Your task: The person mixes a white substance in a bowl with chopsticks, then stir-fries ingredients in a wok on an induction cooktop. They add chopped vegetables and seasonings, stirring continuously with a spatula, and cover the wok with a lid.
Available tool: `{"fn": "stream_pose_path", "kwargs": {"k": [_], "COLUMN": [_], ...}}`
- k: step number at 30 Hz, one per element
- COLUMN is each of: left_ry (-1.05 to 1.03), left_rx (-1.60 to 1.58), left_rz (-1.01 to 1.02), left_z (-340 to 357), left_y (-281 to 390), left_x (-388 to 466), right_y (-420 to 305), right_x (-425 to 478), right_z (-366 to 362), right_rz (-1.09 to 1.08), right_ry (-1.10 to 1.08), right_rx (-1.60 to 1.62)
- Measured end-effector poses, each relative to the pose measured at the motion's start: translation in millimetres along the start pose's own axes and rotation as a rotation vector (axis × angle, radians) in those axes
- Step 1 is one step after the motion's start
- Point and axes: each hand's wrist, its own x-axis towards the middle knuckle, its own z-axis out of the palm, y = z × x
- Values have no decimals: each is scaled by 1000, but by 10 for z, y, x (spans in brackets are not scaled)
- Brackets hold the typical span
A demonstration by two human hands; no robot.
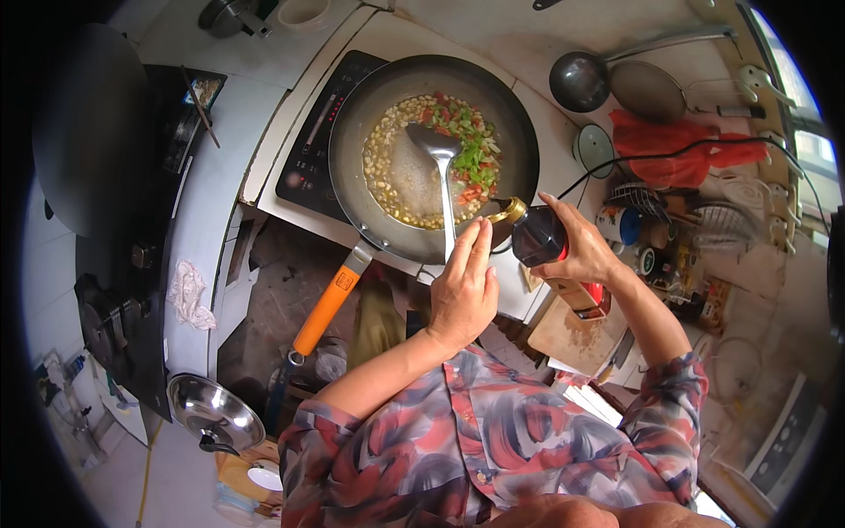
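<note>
My right hand [581,241] grips a bottle of dark sauce [538,236] with a red label. The bottle is tilted, its gold cap [515,210] at the near right rim of the wok [432,245]. My left hand [464,297] has its fingers stretched side by side up to the cap's flap. Beneath those fingers runs the handle of a metal spatula [443,191]; whether the hand grips it is hidden. The spatula's blade rests in the wok among pale beans or kernels [379,175] in bubbling liquid, chopped green pieces [480,155] and red pieces [472,193].
The wok sits on a black induction cooker [313,142], its orange handle [327,310] jutting towards me. A ladle [579,80] and a strainer [647,91] hang at the right. A black cord [686,150] crosses there. A cutting board [574,336] lies at the near right, a steel lid [214,412] at the lower left.
</note>
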Motion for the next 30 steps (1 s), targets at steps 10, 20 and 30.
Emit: {"fn": "stream_pose_path", "kwargs": {"k": [10, 20, 30], "left_ry": [37, -12, -187], "left_rx": [19, 87, 227], "left_rz": [72, 316, 721], "left_z": [-83, -88, 650], "left_y": [132, 614, 1398], "left_x": [64, 249, 51], "right_y": [37, -103, 319], "right_x": [-7, -512, -1764], "right_z": [60, 237, 286], "right_rz": [-117, -270, -226], "right_ry": [99, 378, 741], "right_rx": [123, 309, 341]}}
